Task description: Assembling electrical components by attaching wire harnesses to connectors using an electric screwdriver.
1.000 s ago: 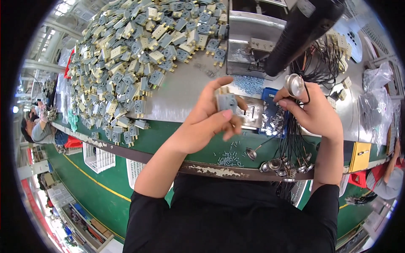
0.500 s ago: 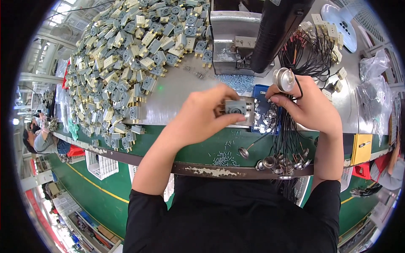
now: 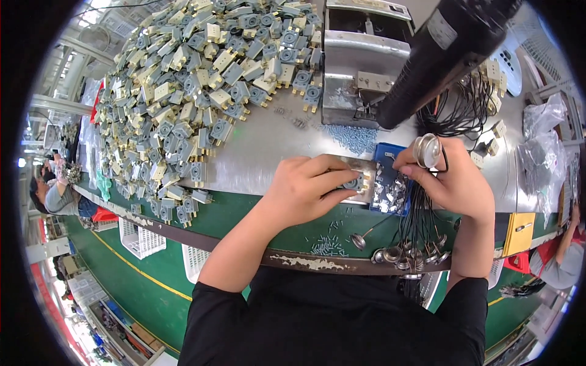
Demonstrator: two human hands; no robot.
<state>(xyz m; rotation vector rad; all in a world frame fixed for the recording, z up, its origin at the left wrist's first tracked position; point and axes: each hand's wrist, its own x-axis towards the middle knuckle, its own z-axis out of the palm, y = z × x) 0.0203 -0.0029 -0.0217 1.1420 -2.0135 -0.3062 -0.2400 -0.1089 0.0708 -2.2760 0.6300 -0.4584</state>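
Observation:
My left hand point(image 3: 308, 190) is closed around a small grey block with brass terminals point(image 3: 354, 182), its fingers on top and thumb along the near side. The block is low over the metal worktop, at the left edge of a shallow blue tray point(image 3: 383, 155) of small metal pieces. My right hand point(image 3: 455, 180) is closed above the tray's right side, thumb and index finger pinched together. By those fingers is a round metal disc point(image 3: 427, 151) on a black lead; what the fingertips pinch is hidden. Below that hand hang black leads with round metal heads point(image 3: 403, 255).
Many similar blocks are heaped point(image 3: 201, 79) at the left. Blue screws point(image 3: 351, 138) lie before a metal box point(image 3: 366, 58); more screws point(image 3: 328, 245) lie on the green mat. A black cylindrical tool point(image 3: 452, 55) slants overhead. A yellow pad point(image 3: 517, 235) lies right.
My left hand has brought the block down and slightly right, close beside the blue tray. My right hand stays pinched near the disc. The whole view has shifted a little.

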